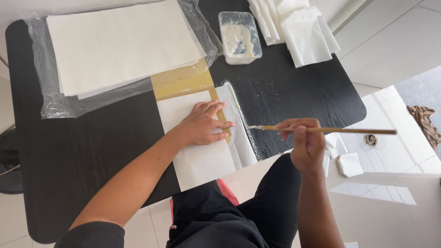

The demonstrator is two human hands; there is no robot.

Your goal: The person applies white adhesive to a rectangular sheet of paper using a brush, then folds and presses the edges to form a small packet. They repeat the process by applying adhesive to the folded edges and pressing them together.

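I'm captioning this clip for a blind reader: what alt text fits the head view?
Seen from above, a person's left hand presses a white paper sheet flat on a black table, while the right hand holds a thin wooden brush at the sheet's edge. A clear tub of white paste and stacked white paper lie beyond.

Beyond my left hand I see a stack of white sheets (121, 43) on clear plastic wrap (50, 103). Beyond my right hand lie folded white papers (298, 27). A brown rag (425, 121) lies on the floor to its right.
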